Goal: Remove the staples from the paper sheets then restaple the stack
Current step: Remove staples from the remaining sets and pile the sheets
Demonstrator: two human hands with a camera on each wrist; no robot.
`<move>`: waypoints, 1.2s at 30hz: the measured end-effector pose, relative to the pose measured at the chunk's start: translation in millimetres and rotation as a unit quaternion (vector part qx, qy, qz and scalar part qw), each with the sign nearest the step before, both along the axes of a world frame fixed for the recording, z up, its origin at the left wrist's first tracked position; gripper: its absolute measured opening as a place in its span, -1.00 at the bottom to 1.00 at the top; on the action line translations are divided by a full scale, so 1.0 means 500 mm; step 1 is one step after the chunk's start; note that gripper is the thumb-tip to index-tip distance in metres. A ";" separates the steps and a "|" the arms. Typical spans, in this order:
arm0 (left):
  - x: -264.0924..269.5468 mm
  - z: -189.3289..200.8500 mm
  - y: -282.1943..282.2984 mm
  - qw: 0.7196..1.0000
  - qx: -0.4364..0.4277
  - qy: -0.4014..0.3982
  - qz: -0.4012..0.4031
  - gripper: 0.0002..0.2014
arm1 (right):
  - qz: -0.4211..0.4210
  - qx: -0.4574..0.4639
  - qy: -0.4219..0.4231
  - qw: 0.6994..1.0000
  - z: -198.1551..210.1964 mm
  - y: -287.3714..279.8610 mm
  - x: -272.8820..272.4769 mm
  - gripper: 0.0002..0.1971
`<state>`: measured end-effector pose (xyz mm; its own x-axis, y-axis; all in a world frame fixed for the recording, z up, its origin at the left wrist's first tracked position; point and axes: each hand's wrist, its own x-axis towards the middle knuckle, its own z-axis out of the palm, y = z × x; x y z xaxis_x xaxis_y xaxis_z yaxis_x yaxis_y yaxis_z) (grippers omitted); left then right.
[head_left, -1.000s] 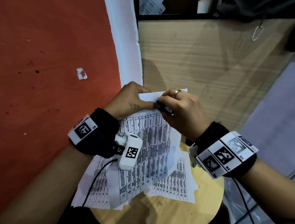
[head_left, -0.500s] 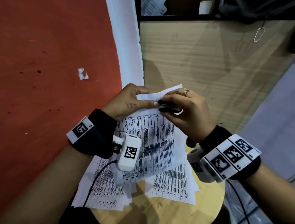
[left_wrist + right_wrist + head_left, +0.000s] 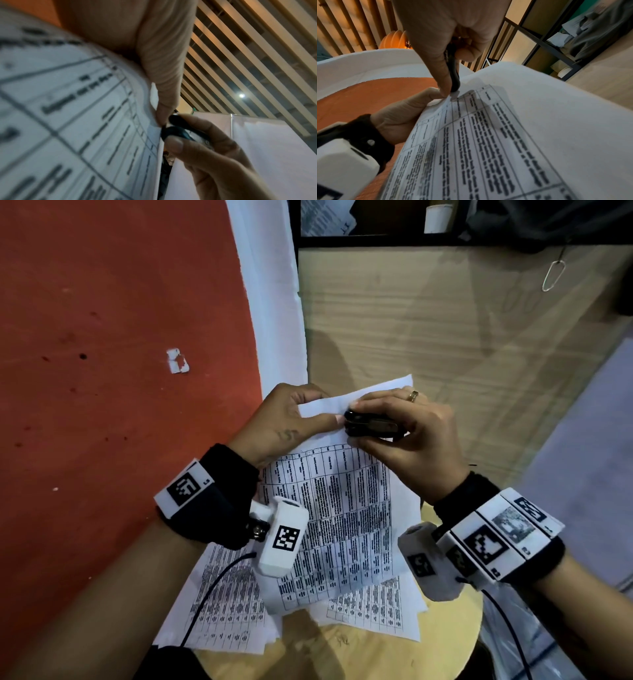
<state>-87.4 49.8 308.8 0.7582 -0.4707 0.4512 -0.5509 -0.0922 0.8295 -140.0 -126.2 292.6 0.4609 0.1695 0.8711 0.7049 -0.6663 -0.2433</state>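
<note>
Black staple remover [image 3: 371, 426] gripped in my right hand [image 3: 409, 440] bites the top edge of the paper sheets [image 3: 342, 518] my left hand [image 3: 287, 422] pinches above the desk [image 3: 376, 648], so restapling remains ahead.

I see white sheets [image 3: 342, 525] printed with black table grid; black staple remover [image 3: 370, 428]; pale wood bench [image 3: 342, 655]; red-orange wall [image 3: 120, 337] left.
</note>
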 end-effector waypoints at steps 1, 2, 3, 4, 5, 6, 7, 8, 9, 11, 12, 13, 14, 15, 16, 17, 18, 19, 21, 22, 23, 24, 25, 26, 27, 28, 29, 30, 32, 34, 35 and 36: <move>-0.002 -0.002 -0.003 1.000 0.009 -0.017 0.012 -0.88 | -0.004 0.004 0.000 1.000 -0.001 0.002 0.000 -0.73; -0.001 -0.005 -0.007 0.999 0.015 -0.032 0.022 -0.90 | -0.010 0.010 -0.001 1.000 -0.002 0.004 0.000 -0.73; 0.000 -0.009 -0.010 0.998 0.020 -0.047 0.034 -0.94 | -0.017 0.017 -0.001 1.000 -0.004 0.007 0.000 -0.73; 0.001 -0.013 -0.013 0.996 0.027 -0.067 0.055 -0.85 | -0.025 0.024 0.001 0.999 -0.005 0.009 0.000 -0.74; 0.005 -0.018 -0.015 0.992 0.035 -0.093 0.082 -0.69 | -0.034 0.031 0.005 0.999 -0.004 0.010 0.002 -0.76; 0.008 -0.023 -0.017 0.986 0.043 -0.118 0.111 -0.58 | -0.042 0.037 0.012 0.998 -0.004 0.010 0.004 -0.77; 0.009 -0.026 -0.018 0.979 0.049 -0.142 0.136 -0.56 | -0.049 0.044 0.022 0.998 -0.004 0.010 0.006 -0.78; 0.008 -0.028 -0.021 0.973 0.055 -0.161 0.155 -0.61 | -0.054 0.051 0.031 0.997 -0.005 0.010 0.009 -0.78; 0.007 -0.030 -0.023 0.969 0.063 -0.171 0.169 -0.67 | -0.059 0.058 0.038 0.996 -0.006 0.012 0.011 -0.78; 0.000 -0.031 -0.034 0.960 0.082 -0.188 0.188 -0.70 | -0.079 0.055 0.041 0.994 -0.012 0.015 0.013 -0.79; -0.002 -0.032 -0.038 0.956 0.091 -0.194 0.202 -0.68 | -0.103 0.043 0.034 0.993 -0.015 0.012 0.014 -0.80; -0.001 -0.032 -0.038 0.950 0.098 -0.197 0.222 -0.64 | -0.132 0.036 0.026 0.990 -0.017 0.004 0.016 -0.80; 0.004 -0.034 -0.034 0.945 0.101 -0.196 0.240 -0.57 | -0.159 0.046 0.025 0.986 -0.019 -0.010 0.018 -0.80; 0.011 -0.037 -0.027 0.945 0.101 -0.187 0.247 -0.51 | -0.178 0.070 0.035 0.981 -0.021 -0.027 0.019 -0.79; 0.017 -0.039 -0.018 0.949 0.101 -0.175 0.242 -0.47 | -0.186 0.097 0.051 0.976 -0.028 -0.046 0.020 -0.80; 0.024 -0.042 -0.009 0.952 0.104 -0.164 0.235 -0.44 | -0.187 0.115 0.073 0.973 -0.039 -0.061 0.021 -0.80; 0.029 -0.043 -0.002 0.955 0.108 -0.156 0.230 -0.41 | -0.191 0.121 0.102 0.969 -0.055 -0.070 0.023 -0.79; 0.032 -0.043 0.003 0.955 0.113 -0.150 0.228 -0.38 | -0.197 0.116 0.136 0.964 -0.075 -0.072 0.025 -0.77; 0.036 -0.039 0.005 0.957 0.124 -0.145 0.219 -0.34 | -0.206 0.095 0.202 0.953 -0.114 -0.069 0.029 -0.73; 0.038 -0.037 0.005 0.958 0.130 -0.144 0.213 -0.34 | -0.207 0.075 0.233 0.947 -0.131 -0.065 0.031 -0.69; 0.039 -0.034 0.005 0.959 0.134 -0.142 0.203 -0.34 | -0.205 0.053 0.263 0.941 -0.143 -0.065 0.034 -0.65; 0.041 -0.031 0.006 0.961 0.138 -0.141 0.192 -0.35 | -0.195 0.046 0.298 0.933 -0.148 -0.068 0.035 -0.62; 0.043 -0.029 0.008 0.962 0.142 -0.143 0.184 -0.37 | -0.173 0.061 0.329 0.926 -0.150 -0.073 0.037 -0.62; 0.046 -0.029 0.012 0.962 0.146 -0.147 0.178 -0.39 | -0.139 0.097 0.360 0.918 -0.146 -0.078 0.036 -0.64; 0.049 -0.028 0.015 0.962 0.144 -0.151 0.174 -0.41 | -0.090 0.149 0.386 0.906 -0.141 -0.083 0.037 -0.64; 0.051 -0.028 0.020 0.963 0.140 -0.152 0.171 -0.43 | -0.040 0.204 0.401 0.892 -0.136 -0.090 0.039 -0.58; 0.054 -0.028 0.023 0.965 0.137 -0.149 0.169 -0.48 | 0.005 0.249 0.408 0.878 -0.133 -0.096 0.041 -0.53; 0.057 -0.029 0.026 0.967 0.133 -0.140 0.166 -0.54 | 0.047 0.282 0.413 0.865 -0.126 -0.099 0.040 -0.51; 0.056 -0.026 0.030 0.974 0.118 -0.115 0.152 -0.64 | 0.139 0.323 0.433 0.830 -0.106 -0.094 0.029 -0.56; 0.061 -0.029 0.032 0.981 0.094 -0.094 0.139 -0.58 | 0.206 0.325 0.464 0.797 -0.087 -0.086 0.020 -0.57; 0.062 -0.030 0.032 0.983 0.085 -0.088 0.134 -0.56 | 0.228 0.316 0.477 0.788 -0.082 -0.083 0.017 -0.57; 0.061 -0.029 0.033 0.984 0.079 -0.085 0.132 -0.59 | 0.235 0.304 0.482 0.787 -0.079 -0.081 0.018 -0.56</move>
<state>-57.0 66.2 294.3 0.7837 -0.3420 0.5184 -0.6196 -0.3718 0.6913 -130.9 -166.5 253.3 0.9684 0.2059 0.1407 0.1313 0.0587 -0.9896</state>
